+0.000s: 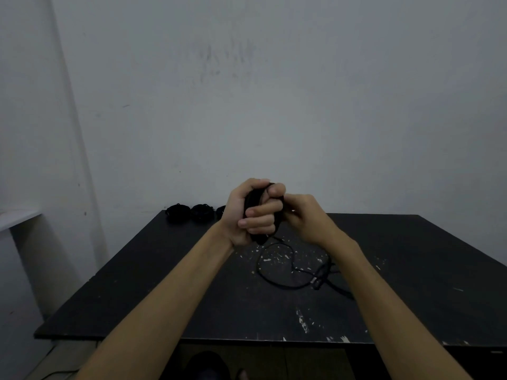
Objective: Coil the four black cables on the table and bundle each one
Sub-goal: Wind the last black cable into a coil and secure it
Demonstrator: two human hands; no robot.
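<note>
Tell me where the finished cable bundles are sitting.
In the head view, the coiled bundles sit in a row at the table's far left edge against the wall, just left of the left hand.

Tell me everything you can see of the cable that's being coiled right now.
The black cable is thin and flexible, rubbery-looking. Part is wound into a tight oval coil gripped in the left hand, held upright above the table; the right hand pinches it at the coil's side. The rest hangs down and lies in a loose loop on the table, ending in a connector under the right forearm.
</note>
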